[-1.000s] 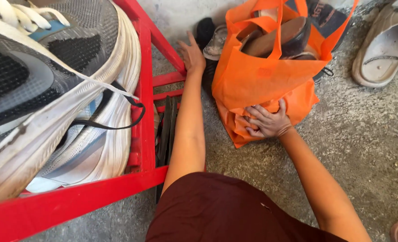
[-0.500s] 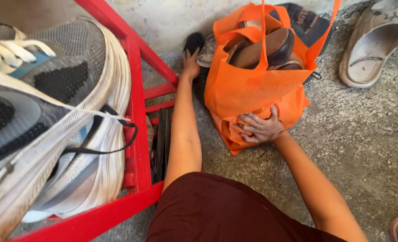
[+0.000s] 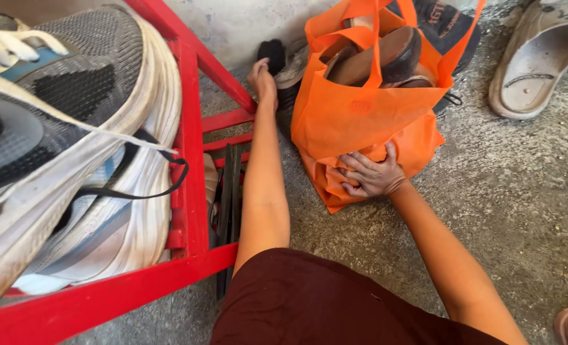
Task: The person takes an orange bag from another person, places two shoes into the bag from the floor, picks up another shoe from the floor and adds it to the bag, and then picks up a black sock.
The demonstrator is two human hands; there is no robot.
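on the concrete floor (image 3: pixel 527 211), against the lower front of the orange bag (image 3: pixel 360 121), we see our right hand (image 3: pixel 370 176) pinching a fold of the fabric, fingers curled into it. our left hand (image 3: pixel 261 76) reaches far back beside the bag and closes its fingers on a dark shoe (image 3: pixel 272 51) at the foot of the pale wall (image 3: pixel 245 25), just beyond the red rack (image 3: pixel 191 147). the bag stands upright with its handles up, brown-soled shoes (image 3: pixel 386 54) packed in its open mouth, and a dark bag with orange lettering (image 3: pixel 447 22) sits behind it. at the floor's right edge lies a worn beige sandal (image 3: pixel 536 61). on the rack's top edge rest large grey and white sneakers (image 3: pixel 73 128), laces trailing.
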